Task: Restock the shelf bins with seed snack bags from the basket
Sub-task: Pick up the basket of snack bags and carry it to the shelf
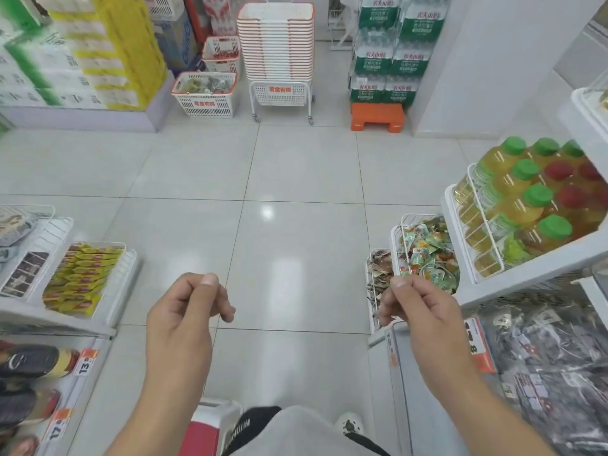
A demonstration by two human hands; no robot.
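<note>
My left hand [187,311] and my right hand [418,307] are raised over the aisle floor, fingers loosely curled, thumbs on top, holding nothing. A white basket with a red rim [205,105] stands on the floor far ahead at the left, with small snack bags [207,84] in it. Beside my right hand a wire shelf bin [396,238] holds green and orange packets [427,251], and a lower bin [370,278] holds brown packets. Dark bagged snacks [546,350] fill the bottom right shelf. A red and white object [207,429] by my legs is partly hidden.
A tall stack of white baskets [276,44] sits on a wheeled stand ahead. Water packs [391,57] rest above an orange step stool [376,116]. Juice bottles [526,199] fill the right shelf. Yellow packets [82,278] line the left shelf. Tiled floor [296,179] stretches between the shelves.
</note>
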